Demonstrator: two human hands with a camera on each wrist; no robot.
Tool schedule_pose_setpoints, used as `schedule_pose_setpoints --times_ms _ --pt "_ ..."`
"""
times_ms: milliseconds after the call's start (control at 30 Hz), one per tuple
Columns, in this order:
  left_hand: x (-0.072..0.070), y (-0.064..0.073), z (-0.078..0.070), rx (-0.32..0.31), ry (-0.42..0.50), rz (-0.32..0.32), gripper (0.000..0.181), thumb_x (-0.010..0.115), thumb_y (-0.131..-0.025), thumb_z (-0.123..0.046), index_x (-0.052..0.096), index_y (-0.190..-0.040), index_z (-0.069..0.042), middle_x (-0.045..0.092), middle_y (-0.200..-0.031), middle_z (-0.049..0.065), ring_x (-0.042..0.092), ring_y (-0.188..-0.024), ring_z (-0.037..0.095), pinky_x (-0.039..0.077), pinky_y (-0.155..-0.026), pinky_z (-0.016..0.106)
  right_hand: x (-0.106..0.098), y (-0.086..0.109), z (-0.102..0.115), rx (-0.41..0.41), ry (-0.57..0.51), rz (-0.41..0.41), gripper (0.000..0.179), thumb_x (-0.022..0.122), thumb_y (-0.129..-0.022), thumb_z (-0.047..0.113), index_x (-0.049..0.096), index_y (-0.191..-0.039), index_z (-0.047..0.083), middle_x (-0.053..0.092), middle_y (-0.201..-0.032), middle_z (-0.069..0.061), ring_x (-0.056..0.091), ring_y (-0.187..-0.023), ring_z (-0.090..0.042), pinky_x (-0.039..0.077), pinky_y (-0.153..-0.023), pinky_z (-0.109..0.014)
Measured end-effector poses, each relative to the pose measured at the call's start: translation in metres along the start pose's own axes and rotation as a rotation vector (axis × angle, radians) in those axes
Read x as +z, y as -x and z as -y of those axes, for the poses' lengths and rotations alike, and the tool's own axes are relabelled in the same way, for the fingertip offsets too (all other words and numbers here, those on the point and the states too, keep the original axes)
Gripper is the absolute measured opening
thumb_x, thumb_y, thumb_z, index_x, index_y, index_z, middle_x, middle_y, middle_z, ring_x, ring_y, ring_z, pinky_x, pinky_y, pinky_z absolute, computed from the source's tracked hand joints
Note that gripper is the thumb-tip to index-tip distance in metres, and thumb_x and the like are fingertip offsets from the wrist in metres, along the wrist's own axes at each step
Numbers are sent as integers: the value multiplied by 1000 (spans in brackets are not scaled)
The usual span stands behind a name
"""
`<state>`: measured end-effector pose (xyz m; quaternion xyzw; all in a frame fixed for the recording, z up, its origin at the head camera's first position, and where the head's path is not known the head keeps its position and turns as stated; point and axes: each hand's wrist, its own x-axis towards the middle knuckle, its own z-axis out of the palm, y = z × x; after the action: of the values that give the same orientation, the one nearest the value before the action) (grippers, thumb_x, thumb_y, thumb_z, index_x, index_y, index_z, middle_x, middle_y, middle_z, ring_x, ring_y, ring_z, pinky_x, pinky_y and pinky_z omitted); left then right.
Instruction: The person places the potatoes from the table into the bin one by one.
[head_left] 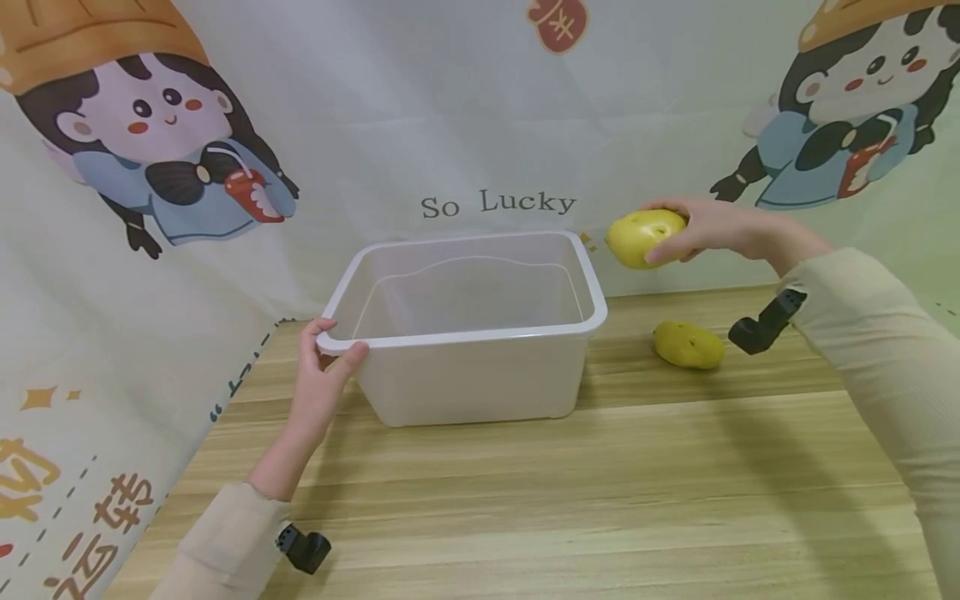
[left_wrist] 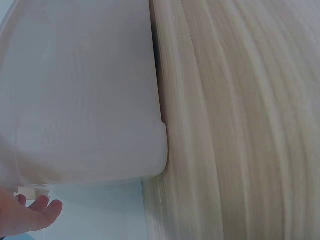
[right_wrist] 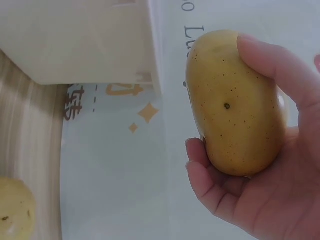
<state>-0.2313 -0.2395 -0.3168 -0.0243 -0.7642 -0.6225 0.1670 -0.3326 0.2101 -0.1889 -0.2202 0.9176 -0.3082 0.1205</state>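
Note:
My right hand (head_left: 712,229) holds a yellow potato (right_wrist: 232,107) between thumb and fingers, up in the air just right of the bin's rim. Small dark specks dot the potato's skin in the right wrist view. A second potato (head_left: 688,345) lies on the table below that hand. At the left, my left hand (head_left: 322,375) grips the front left corner of a white plastic bin (head_left: 472,379), thumb on the front of the rim. The bin stands upright, and the inside that shows holds nothing. Only some of the left fingers (left_wrist: 42,212) appear in the left wrist view.
The wood-grain table (head_left: 525,508) stretches in front of the bin. Close behind the bin hangs a white printed cloth (head_left: 450,100), which also borders the table on the left. A black wrist camera (head_left: 767,322) sticks out from the right sleeve, another (head_left: 303,548) from the left.

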Motion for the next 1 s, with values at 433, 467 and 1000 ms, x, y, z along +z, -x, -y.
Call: schedule_pose_setpoints --times_ms 433,467,1000 --pt "0 0 1 1 -3 2 50 54 -92 -12 22 -130 -10 33 -126 8 39 -107 14 40 -83 17 -3 -11 19 -15 8 25 70 63 -83 35 28 -140 15 42 -124 -8 43 -101 -23 42 -81 -37" --pt "0 0 1 1 -2 1 50 54 -92 -12 22 -130 -10 33 -125 7 39 -107 14 41 -83 17 -3 -12 21 -16 5 29 69 63 -83 34 28 -139 15 42 -124 -8 43 -101 -23 42 -81 -36" --pt "0 1 0 3 -2 2 49 53 -92 -12 21 -131 -9 33 -121 4 39 -105 13 40 -82 15 -1 -27 40 -33 -9 54 72 63 -82 34 27 -140 13 41 -124 -9 42 -104 -22 41 -86 -38"
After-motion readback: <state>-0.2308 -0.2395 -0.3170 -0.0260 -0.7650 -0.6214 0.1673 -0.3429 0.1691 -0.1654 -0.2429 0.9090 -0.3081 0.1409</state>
